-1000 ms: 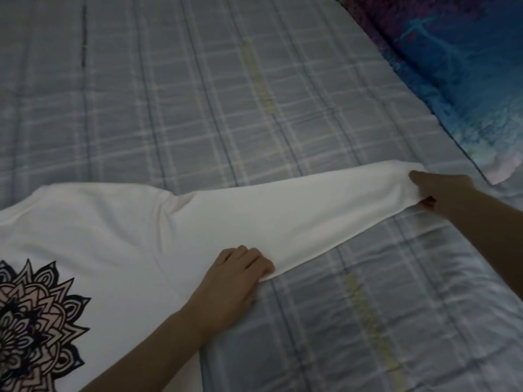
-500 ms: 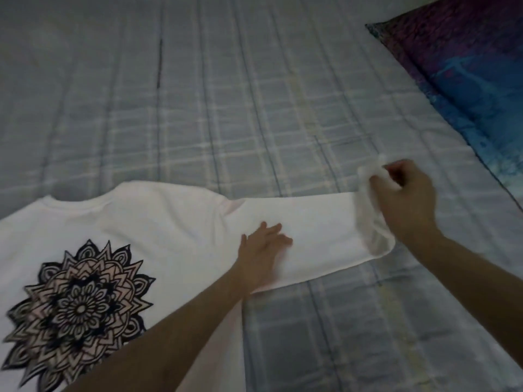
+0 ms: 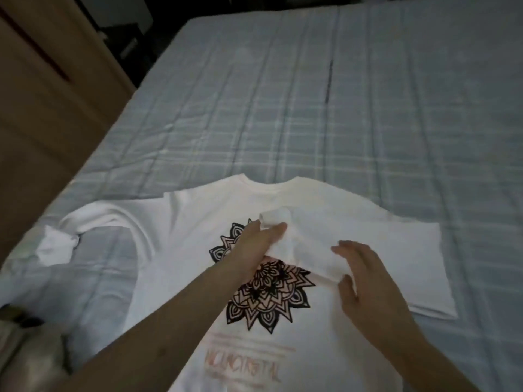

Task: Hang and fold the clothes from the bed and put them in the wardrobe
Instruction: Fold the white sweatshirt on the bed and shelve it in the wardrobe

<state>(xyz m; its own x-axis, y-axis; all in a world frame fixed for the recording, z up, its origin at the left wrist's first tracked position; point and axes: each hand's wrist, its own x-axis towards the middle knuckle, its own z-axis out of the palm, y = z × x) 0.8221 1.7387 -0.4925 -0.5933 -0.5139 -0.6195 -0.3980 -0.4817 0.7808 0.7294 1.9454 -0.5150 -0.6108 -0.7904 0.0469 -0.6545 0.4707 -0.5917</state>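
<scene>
A white long-sleeved shirt [image 3: 198, 222] with a black mandala print [image 3: 271, 295] lies back-up on the bed. Its right sleeve [image 3: 317, 244] is folded across the back, over the upper part of the print. My left hand [image 3: 254, 250] pinches the cuff end of that sleeve between thumb and fingers. My right hand [image 3: 365, 284] hovers with fingers spread just at the sleeve's lower edge; it holds nothing. The left sleeve [image 3: 93, 222] stretches out to the left, its cuff [image 3: 55, 247] crumpled.
The bed [image 3: 311, 108] has a grey-blue checked cover. A wooden wardrobe or door panel [image 3: 42, 108] stands along the bed's left side. A dark and pale object [image 3: 25, 343] sits at the lower left corner.
The right sleeve, earlier stretched out to the right, now lies folded over the shirt's back. My left hand has taken the cuff; my right hand has let it go. The view has swung left.
</scene>
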